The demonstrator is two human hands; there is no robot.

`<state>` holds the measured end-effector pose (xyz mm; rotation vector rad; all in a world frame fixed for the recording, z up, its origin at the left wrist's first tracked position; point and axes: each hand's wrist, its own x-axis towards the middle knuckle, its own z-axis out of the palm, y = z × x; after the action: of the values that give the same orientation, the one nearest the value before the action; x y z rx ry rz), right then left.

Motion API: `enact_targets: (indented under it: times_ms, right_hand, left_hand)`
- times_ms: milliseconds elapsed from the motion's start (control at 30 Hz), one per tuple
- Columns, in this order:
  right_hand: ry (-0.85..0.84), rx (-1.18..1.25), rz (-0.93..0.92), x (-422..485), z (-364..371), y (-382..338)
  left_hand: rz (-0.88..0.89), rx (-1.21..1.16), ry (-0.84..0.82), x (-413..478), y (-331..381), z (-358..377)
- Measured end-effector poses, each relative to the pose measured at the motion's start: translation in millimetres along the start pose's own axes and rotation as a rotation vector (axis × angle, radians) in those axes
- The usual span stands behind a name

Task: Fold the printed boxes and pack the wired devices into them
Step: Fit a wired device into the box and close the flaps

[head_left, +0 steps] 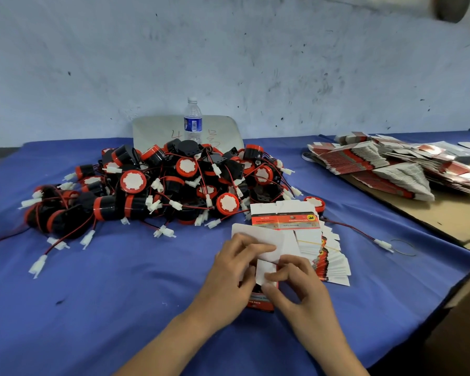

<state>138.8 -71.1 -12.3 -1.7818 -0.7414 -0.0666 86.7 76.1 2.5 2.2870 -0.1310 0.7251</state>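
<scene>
A flat printed cardboard box blank [266, 248], white on its inner face with a red and black printed end near the person, lies on the blue tablecloth [120, 294] just in front of them, between both hands. Its print is too small and blurred to read. The left hand [234, 270] grips the blank's left side, fingers curled over a white flap and pressing it down. The right hand [293, 280] pinches a lower white flap between thumb and bent fingers.

Touching the blank on its right is a fanned stack of flat red-and-white box blanks [329, 256], with one blank on top showing a red band and a yellow-and-black emblem; the lettering there cannot be read. Just beyond lies a large heap of round black-and-red wired devices [158, 185] with white faces, red and black wires and white plastic connectors. One wire with a connector trails right, ending beside a thin rubber band [403, 246].

Behind the heap stands a clear plastic water bottle [193, 122] with a blue label, before a pale leaning board [152, 131] bearing a red handwritten "4". Far right, more fanned box blanks [391, 166] rest on brown cardboard [451, 213].
</scene>
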Motion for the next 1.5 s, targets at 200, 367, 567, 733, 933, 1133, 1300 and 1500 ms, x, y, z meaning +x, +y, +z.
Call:
enact_targets:
  times_ms: [200, 367, 567, 733, 933, 1133, 1300, 1500]
  right_hand:
    - [0.12, -0.133, -0.059, -0.6, 5.5, -4.0]
    - [0.319, -0.232, -0.085, -3.2, 15.2, -1.7]
    - [0.458, -0.023, -0.073, -6.1, 11.3, -6.7]
    - [0.455, 0.072, -0.151, -4.5, -1.4, -17.8]
    - [0.398, 0.097, -0.083, 1.3, -6.2, -15.5]
    - [0.372, -0.083, -0.137, -5.9, -6.1, -5.5]
    - [0.29, -0.18, -0.255, -15.0, -0.3, -0.7]
    - [0.236, -0.294, -0.31, -18.5, 0.7, 6.4]
  left_hand:
    - [-0.013, 0.101, 0.135, -7.7, -0.3, 9.0]
    - [0.075, 0.16, 0.094, -11.2, 8.1, 12.2]
    - [0.104, 0.088, -0.084, -7.0, 3.3, 0.7]
    - [0.189, -0.047, -0.236, -4.3, 0.4, 2.2]
    - [0.205, -0.071, -0.2, -3.9, -1.1, 8.6]
    - [0.225, -0.092, -0.118, -5.2, -1.3, 13.8]
    - [0.003, -0.165, 0.021, -7.7, -2.2, 13.1]
    - [-0.075, -0.352, -0.091, -2.0, -12.3, -0.3]
